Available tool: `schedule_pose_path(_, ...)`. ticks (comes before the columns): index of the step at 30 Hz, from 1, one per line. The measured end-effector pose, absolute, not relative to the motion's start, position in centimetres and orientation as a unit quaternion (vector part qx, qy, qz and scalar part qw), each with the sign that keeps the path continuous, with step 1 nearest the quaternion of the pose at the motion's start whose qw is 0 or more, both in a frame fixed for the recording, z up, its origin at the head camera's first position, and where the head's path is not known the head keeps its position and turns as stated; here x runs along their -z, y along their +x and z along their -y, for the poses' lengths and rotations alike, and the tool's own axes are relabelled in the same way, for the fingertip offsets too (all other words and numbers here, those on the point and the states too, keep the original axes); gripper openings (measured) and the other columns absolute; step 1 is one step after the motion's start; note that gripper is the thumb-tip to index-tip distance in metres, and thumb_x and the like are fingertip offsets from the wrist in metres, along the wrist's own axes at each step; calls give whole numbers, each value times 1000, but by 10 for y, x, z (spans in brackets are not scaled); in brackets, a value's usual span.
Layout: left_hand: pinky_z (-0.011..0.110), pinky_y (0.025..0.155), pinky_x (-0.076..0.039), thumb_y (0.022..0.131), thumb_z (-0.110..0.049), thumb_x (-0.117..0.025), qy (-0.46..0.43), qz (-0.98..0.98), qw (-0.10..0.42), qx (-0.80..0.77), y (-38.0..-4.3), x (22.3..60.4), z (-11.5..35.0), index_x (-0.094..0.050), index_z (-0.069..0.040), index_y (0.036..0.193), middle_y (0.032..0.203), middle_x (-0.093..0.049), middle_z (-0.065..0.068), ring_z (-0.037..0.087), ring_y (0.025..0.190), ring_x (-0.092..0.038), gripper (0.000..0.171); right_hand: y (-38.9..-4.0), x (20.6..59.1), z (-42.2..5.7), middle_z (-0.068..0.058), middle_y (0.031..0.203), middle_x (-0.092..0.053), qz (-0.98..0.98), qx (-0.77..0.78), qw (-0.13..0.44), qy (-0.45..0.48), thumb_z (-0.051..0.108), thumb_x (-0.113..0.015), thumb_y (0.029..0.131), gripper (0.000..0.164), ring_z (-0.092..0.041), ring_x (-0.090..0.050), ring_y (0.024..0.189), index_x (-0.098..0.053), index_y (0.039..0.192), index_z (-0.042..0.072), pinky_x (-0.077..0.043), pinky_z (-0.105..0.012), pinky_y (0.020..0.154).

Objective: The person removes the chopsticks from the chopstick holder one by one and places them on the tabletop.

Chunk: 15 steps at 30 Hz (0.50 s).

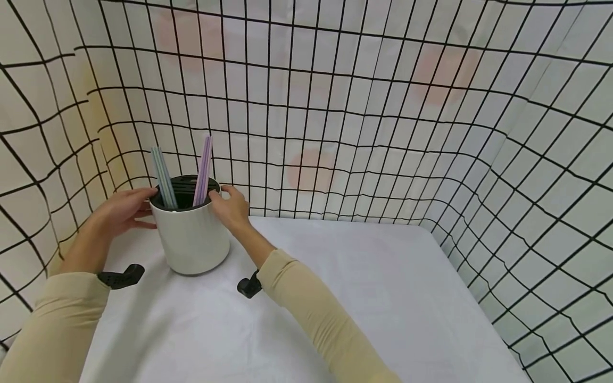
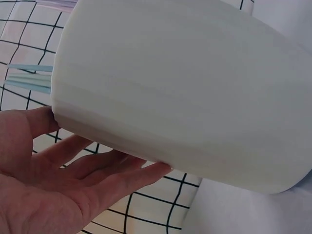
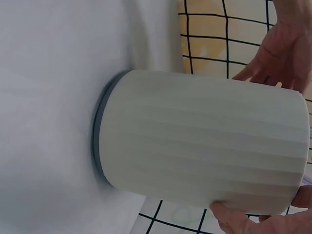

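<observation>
A white, round utensil holder [image 1: 193, 242] with a black slotted insert [image 1: 184, 183] in its top stands upright at the left back of the table. Several slim blue-green sticks, like chopsticks [image 1: 164, 178], and a bunch of purple ones [image 1: 203, 170] rise out of it. My left hand [image 1: 125, 210] grips its left side, thumb at the rim and fingers spread along the wall. From the right, my right hand [image 1: 232, 207] holds the upper edge, thumb over the rim. The holder's grey base ring [image 3: 100, 129] sits against the white cloth in the right wrist view.
A black wire grid [image 1: 335, 106] encloses the back and both sides, with the holder close to its left back corner. White cloth [image 1: 364, 287] covers the table. Each wrist, below beige sleeves [image 1: 316, 314], carries a small black camera [image 1: 250, 286].
</observation>
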<state>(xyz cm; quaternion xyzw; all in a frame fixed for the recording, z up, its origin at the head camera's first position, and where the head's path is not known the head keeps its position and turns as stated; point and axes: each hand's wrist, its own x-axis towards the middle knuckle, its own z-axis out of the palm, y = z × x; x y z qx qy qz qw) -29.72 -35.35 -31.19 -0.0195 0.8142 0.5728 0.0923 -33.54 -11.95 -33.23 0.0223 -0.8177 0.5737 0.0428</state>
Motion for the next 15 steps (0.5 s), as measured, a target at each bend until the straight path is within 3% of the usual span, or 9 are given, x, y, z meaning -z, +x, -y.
schedule_pose_path(4,52,103,-54,109,-48,-33,-18,-816,91,-571,-296,316,351,-22,3,156,111,-57,-12,-7,88,-63,71,-333,333,116,-3,136,-65,815,-577,40,19,37,-64,95,36,-29,-53,127,-71,127,21,-51,-38,97)
schedule_pose_path(9,48,98,-57,108,-50,-39,-21,-806,89,-585,-294,320,345,-26,1,154,105,-59,-18,-6,89,-65,70,-333,333,103,-5,137,-64,819,-573,26,25,37,-65,95,39,-28,-54,125,-69,130,20,-53,-39,95)
schedule_pose_path(12,48,98,-57,108,-50,-38,-11,-801,92,-592,-292,321,336,-21,3,157,128,-60,0,-8,90,-64,74,-334,333,91,-7,135,-65,810,-585,13,34,35,-68,95,39,-26,-63,116,-69,131,19,-59,-37,89)
schedule_pose_path(15,50,101,-54,108,-50,-37,-3,-797,95,-596,-291,322,325,-15,3,160,154,-37,22,-7,93,-64,77,-334,333,75,-10,131,-66,792,-608,-8,45,32,-69,96,40,-25,-69,109,-67,133,16,-63,-37,82)
